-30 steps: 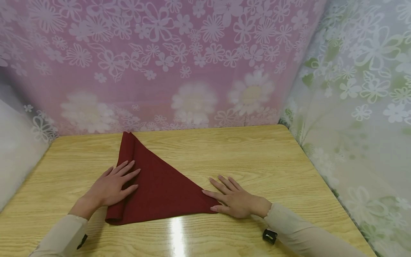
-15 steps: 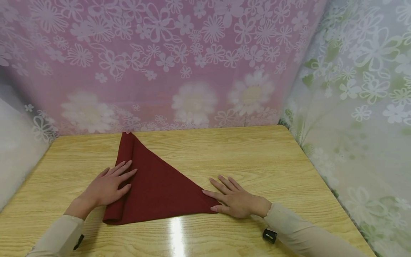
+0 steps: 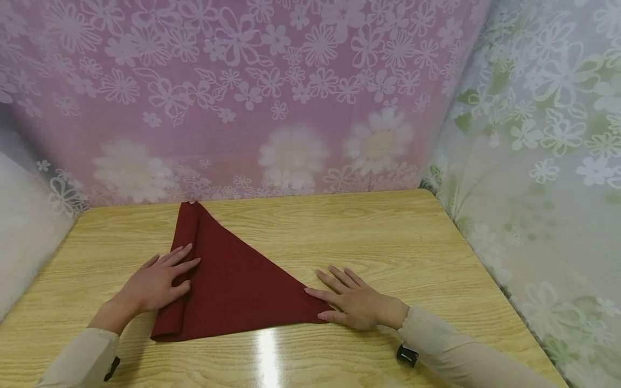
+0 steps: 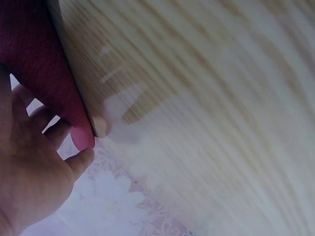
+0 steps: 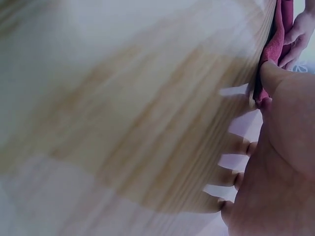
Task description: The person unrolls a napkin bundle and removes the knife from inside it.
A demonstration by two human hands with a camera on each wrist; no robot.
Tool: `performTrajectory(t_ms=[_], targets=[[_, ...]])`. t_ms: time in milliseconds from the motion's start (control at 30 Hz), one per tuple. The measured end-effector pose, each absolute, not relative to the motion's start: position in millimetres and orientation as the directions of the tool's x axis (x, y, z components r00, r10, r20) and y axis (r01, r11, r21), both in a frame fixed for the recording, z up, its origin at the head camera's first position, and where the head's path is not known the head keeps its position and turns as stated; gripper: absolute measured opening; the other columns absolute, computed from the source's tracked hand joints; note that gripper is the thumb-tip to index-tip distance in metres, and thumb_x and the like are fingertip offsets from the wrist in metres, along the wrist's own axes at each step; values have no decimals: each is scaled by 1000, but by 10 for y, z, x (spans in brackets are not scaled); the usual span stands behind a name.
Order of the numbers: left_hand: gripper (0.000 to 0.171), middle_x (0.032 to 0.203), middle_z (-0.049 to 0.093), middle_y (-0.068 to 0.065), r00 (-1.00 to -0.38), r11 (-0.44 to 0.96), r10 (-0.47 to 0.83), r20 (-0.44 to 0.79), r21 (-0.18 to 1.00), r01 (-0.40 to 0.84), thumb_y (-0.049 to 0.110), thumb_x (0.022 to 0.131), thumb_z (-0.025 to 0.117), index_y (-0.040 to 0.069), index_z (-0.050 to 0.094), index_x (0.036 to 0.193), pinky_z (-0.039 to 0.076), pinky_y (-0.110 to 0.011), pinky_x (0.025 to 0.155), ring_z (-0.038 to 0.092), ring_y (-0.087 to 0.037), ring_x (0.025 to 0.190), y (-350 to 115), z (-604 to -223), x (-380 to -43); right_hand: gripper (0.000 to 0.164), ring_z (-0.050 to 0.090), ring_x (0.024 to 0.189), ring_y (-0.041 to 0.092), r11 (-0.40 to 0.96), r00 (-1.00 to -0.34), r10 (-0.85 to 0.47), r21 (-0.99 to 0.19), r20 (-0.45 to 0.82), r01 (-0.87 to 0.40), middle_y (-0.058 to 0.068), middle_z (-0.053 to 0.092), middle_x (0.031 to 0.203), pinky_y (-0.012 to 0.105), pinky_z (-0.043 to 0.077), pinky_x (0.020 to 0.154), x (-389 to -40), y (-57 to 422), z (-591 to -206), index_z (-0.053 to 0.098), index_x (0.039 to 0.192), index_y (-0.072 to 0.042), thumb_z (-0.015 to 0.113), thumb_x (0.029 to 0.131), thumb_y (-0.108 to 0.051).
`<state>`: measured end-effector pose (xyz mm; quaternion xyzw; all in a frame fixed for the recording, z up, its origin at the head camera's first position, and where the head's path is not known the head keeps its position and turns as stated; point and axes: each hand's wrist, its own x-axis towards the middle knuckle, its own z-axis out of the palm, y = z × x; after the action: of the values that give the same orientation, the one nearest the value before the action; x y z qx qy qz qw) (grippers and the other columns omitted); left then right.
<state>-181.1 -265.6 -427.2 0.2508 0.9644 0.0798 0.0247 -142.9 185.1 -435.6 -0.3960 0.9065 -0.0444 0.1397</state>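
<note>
A dark red cloth (image 3: pixel 242 280) lies as a triangle, its left side rolled or folded over into a thick band. On that band rests my left hand (image 3: pixel 150 283), fingers extended and spread across it. The left wrist view shows the same hand (image 4: pixel 37 167) at the cloth (image 4: pixel 44 69), with the fingers along its underside edge in that picture. My right hand (image 3: pixel 361 304) lies flat at the cloth's right corner, its thumb and index finger pressing the tip. In the right wrist view, the thumb of the right hand (image 5: pixel 290 128) touches the cloth (image 5: pixel 273 51).
A wood-grain table (image 3: pixel 388 231) carries the cloth and both hands. Floral pink fabric (image 3: pixel 218 151) hangs behind the table's far edge, and pale green-and-white floral fabric (image 3: pixel 543 215) stands along the right. A black strap piece (image 3: pixel 407 355) sits at the right sleeve.
My left hand has slid slightly left, and the rolled band under it has shifted left and widened the triangle. My right hand has stayed in place at the corner.
</note>
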Motion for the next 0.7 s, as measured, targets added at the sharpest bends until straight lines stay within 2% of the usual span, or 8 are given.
performTrajectory(t_ms=[333, 700], targets=[[50, 150, 30, -21, -886, 872, 464, -14, 180, 455, 35, 95, 57, 11, 53, 138, 25, -63, 103, 35, -43, 131, -2748, -4263, -1787, 56, 5, 144, 33, 685, -652, -727, -163, -215, -710, 6, 9, 159, 54, 11, 113, -1423, 1836, -4344, 23, 153, -34, 29, 101, -54], [51, 149, 30, -23, -894, 876, 447, -21, 209, 434, 40, 97, 54, 12, 52, 139, 26, -63, 102, 38, -44, 129, -2866, -4280, -1787, 55, 12, 143, 35, 670, -649, -742, -141, -166, -729, 9, 16, 158, 56, 17, 111, -1420, 1822, -4336, 29, 152, -31, 32, 101, -52]])
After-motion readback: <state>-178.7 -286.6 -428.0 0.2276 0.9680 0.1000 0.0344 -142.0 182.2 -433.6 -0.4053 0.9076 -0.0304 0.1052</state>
